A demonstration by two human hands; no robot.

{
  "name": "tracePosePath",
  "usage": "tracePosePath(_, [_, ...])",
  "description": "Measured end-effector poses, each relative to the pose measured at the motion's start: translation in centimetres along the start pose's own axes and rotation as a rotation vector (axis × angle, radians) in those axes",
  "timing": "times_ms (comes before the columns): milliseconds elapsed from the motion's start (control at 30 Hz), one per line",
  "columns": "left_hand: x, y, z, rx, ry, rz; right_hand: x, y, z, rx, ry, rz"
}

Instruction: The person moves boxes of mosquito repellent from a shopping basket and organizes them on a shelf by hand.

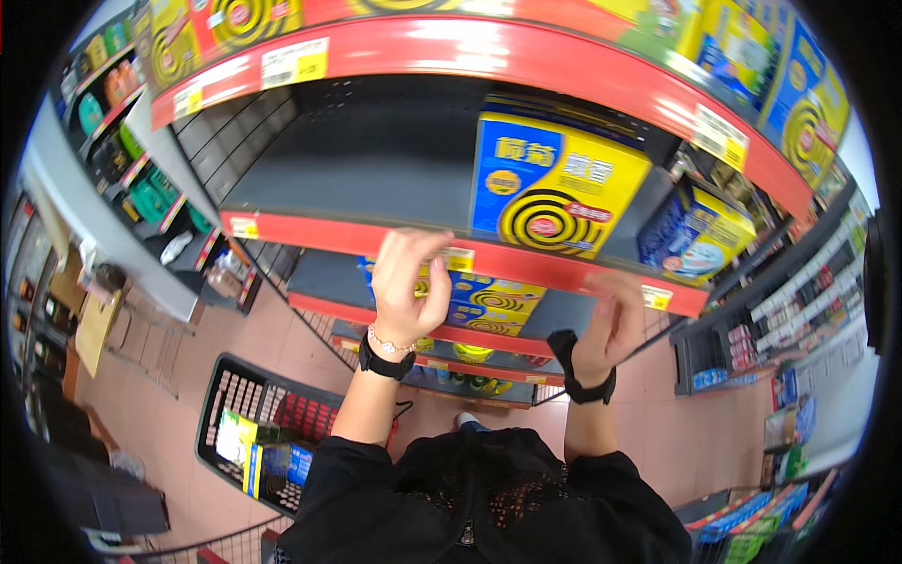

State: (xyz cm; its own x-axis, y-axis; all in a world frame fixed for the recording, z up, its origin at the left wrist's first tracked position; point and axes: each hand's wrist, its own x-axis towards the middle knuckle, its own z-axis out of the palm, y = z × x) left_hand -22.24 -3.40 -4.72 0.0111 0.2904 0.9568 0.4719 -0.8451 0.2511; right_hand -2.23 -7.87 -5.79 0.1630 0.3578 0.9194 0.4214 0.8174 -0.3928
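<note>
A large blue and yellow mosquito-coil box [557, 190] stands upright on the dark shelf board [352, 169] before me. To its right, a smaller blue and yellow box [697, 229] sits at an angle. My left hand [412, 282] is at the red shelf edge [331, 236], left of the large box, with bent fingers, the thumb apart and nothing in it. Blurred, my right hand [613, 317] hovers by the same edge, below and right of the large box. Its fingers curl loosely and no object shows in it. Whether either hand touches the edge, I cannot tell.
A black shopping basket [211, 412] with several boxes stands on the floor at lower left. Lower shelves hold stacked mosquito-coil boxes [493, 296]. Above, a red shelf edge [458, 46] juts out under more boxes. Side racks [733, 345] flank the aisle.
</note>
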Motion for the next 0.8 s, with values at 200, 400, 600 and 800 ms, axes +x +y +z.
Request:
tracePosePath(200, [-6.1,-1.0,-6.3,0.045,0.027,-0.216,-3.3,-1.8,6.7,0.472,-0.495,0.157])
tracePosePath(400, [-17.3,-0.9,-13.4,0.296,-0.023,-0.832,-11.8,0.1,15.6,0.864,-1.074,0.732])
tracePosePath(600, [-30.9,4.9,-20.1,0.95,-0.329,-1.493,-24.6,0.3,21.8,0.854,-1.598,0.536])
tracePosePath(800, [-37.2,12.8,-19.8,1.052,-0.557,-2.142,-32.9,-0.6,21.5,0.269,-2.042,-0.198])
